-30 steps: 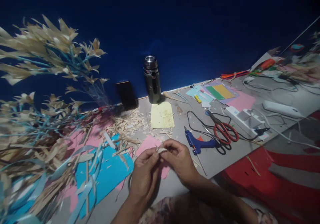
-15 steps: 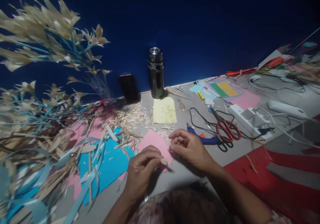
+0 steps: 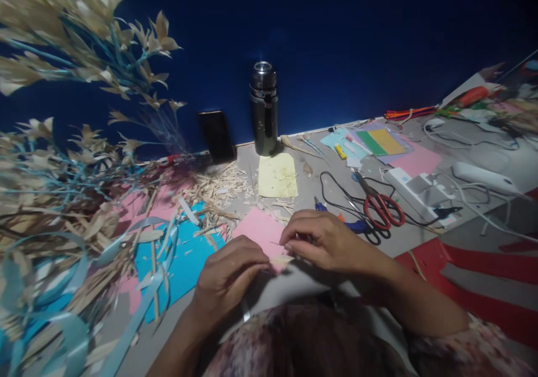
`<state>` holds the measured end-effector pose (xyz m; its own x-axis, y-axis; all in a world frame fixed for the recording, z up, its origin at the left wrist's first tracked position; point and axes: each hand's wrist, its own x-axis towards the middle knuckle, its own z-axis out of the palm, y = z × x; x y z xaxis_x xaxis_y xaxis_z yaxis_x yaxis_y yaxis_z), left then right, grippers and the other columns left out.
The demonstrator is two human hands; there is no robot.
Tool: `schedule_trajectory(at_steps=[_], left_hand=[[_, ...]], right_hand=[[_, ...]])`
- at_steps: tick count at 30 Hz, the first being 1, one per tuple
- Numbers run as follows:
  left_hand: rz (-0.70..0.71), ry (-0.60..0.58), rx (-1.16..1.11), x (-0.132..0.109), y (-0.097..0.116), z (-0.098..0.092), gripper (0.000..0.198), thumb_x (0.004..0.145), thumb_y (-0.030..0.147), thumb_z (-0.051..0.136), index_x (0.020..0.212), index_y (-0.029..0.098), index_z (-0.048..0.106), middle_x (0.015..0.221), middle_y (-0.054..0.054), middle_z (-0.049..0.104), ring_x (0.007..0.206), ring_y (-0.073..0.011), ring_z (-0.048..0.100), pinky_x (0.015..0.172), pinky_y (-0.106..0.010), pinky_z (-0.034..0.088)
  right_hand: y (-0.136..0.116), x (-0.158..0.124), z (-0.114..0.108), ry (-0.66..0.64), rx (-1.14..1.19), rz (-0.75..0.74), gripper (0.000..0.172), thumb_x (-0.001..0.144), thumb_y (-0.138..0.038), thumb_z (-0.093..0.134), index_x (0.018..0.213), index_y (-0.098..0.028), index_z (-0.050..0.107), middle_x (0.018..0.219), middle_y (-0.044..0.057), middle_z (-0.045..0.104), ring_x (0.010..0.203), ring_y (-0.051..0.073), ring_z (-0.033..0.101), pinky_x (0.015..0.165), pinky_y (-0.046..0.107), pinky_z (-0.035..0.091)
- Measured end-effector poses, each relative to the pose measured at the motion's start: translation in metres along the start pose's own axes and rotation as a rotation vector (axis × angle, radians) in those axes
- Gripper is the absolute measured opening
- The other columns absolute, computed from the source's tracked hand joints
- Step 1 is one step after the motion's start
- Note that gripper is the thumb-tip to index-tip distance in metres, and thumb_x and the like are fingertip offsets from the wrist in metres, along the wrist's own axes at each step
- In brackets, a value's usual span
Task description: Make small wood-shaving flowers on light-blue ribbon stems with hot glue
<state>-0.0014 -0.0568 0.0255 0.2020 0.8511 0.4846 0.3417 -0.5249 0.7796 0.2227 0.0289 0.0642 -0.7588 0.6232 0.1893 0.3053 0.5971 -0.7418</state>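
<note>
My left hand point(image 3: 231, 273) pinches a small pale strip, like a piece of dried husk point(image 3: 281, 260), between thumb and fingertips. The strip points toward my right hand point(image 3: 317, 240), whose fingers are curled with thumb and fingertips close together. What lies in that pinch is too small to make out. Beneath and just beyond both hands lies a pink paper sheet point(image 3: 258, 228). A blue glue gun point(image 3: 353, 226) rests right behind my right hand, which partly covers it. Red-handled scissors point(image 3: 382, 212) are to its right.
Pale shavings point(image 3: 225, 189) and a yellow sheet point(image 3: 277, 178) lie behind the pink one. A steel flask point(image 3: 264, 113) and a phone point(image 3: 216, 136) stand at the wall. Husk flowers point(image 3: 138, 74) and blue paper point(image 3: 180, 259) fill the left; a power strip point(image 3: 418, 192) sits right.
My right hand has turned palm-down and come slightly lower. My left hand has shifted a little left, and the pale strip now points rightward. The whole view has tilted slightly downward.
</note>
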Motion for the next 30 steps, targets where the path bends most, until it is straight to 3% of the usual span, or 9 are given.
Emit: schedule_trajectory(at_steps=[6, 13, 18, 24, 30], left_hand=[[0.058, -0.026, 0.032, -0.002, 0.001, -0.002, 0.026, 0.087, 0.0, 0.063, 0.099, 0.021, 0.07, 0.085, -0.005, 0.069, 0.078, -0.0167, 0.067, 0.07, -0.027, 0.053], [-0.004, 0.195, 0.083, -0.01, -0.002, 0.005, 0.034, 0.083, 0.005, 0.073, 0.11, 0.024, 0.067, 0.084, -0.003, 0.075, 0.076, -0.0193, 0.071, 0.073, -0.031, 0.057], [0.049, 0.139, 0.255, -0.003, 0.005, 0.004, 0.029, 0.087, 0.011, 0.071, 0.113, 0.024, 0.071, 0.087, -0.004, 0.078, 0.076, -0.0189, 0.073, 0.074, -0.029, 0.057], [0.105, 0.099, 0.285, -0.002, 0.002, 0.005, 0.029, 0.089, 0.01, 0.069, 0.116, 0.022, 0.068, 0.081, -0.003, 0.076, 0.075, -0.0189, 0.071, 0.073, -0.029, 0.055], [0.132, 0.07, 0.282, -0.002, 0.003, 0.006, 0.03, 0.087, 0.007, 0.069, 0.113, 0.021, 0.069, 0.085, -0.005, 0.074, 0.076, -0.0191, 0.07, 0.073, -0.031, 0.055]], right_hand=[[-0.003, 0.005, -0.003, -0.003, -0.158, -0.114, 0.016, 0.096, -0.015, 0.057, 0.089, -0.018, 0.071, 0.086, 0.004, 0.075, 0.082, 0.017, 0.066, 0.075, 0.028, 0.045], [-0.004, 0.004, 0.003, 0.069, -0.332, -0.26, 0.02, 0.101, -0.023, 0.053, 0.09, -0.019, 0.069, 0.082, 0.003, 0.074, 0.073, 0.016, 0.062, 0.069, 0.03, 0.041], [-0.007, 0.003, 0.001, 0.036, -0.432, -0.299, 0.021, 0.102, -0.025, 0.053, 0.089, -0.019, 0.068, 0.079, 0.003, 0.07, 0.071, 0.016, 0.058, 0.068, 0.031, 0.037], [-0.008, 0.002, 0.005, 0.054, -0.597, -0.34, 0.025, 0.102, -0.024, 0.05, 0.082, -0.019, 0.064, 0.074, 0.003, 0.065, 0.068, 0.017, 0.051, 0.065, 0.033, 0.031], [-0.013, 0.0, 0.006, -0.008, -0.612, -0.33, 0.023, 0.101, -0.022, 0.053, 0.081, -0.019, 0.063, 0.074, 0.004, 0.064, 0.069, 0.018, 0.05, 0.064, 0.034, 0.029]])
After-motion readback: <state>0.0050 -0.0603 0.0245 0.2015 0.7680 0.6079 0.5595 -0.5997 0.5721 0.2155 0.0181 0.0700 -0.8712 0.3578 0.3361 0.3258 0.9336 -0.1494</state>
